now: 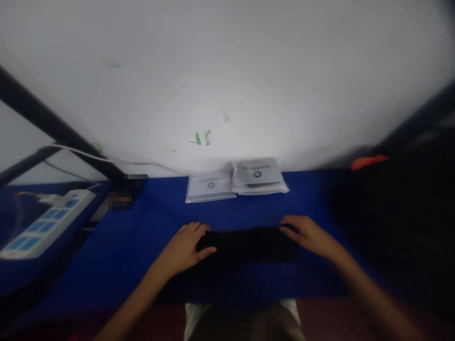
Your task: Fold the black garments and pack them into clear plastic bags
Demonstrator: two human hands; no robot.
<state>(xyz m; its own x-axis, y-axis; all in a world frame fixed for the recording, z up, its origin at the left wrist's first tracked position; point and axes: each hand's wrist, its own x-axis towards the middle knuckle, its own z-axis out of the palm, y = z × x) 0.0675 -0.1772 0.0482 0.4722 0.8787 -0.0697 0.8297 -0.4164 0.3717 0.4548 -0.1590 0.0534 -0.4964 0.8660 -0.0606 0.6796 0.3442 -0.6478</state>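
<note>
Cloth [249, 242], black | long axis left-right | hands [190, 242] at both ends

wide black cloth-like piece [249, 244]
stretched crosswise over the blue tabletop [305, 189], its far edge slightly wavy

No word can be read for certain. On the right pack [266, 177], at the 12 o'clock edge of the surface [142, 241], a dark line of letters [256, 167] is too blurred to spell out; at its 6 o'clock sits a round emblem [258, 174]. The left pack [199, 190], at 9 o'clock, bears a fainter line [208, 180], equally illegible, over a similar emblem [211, 185].
</note>
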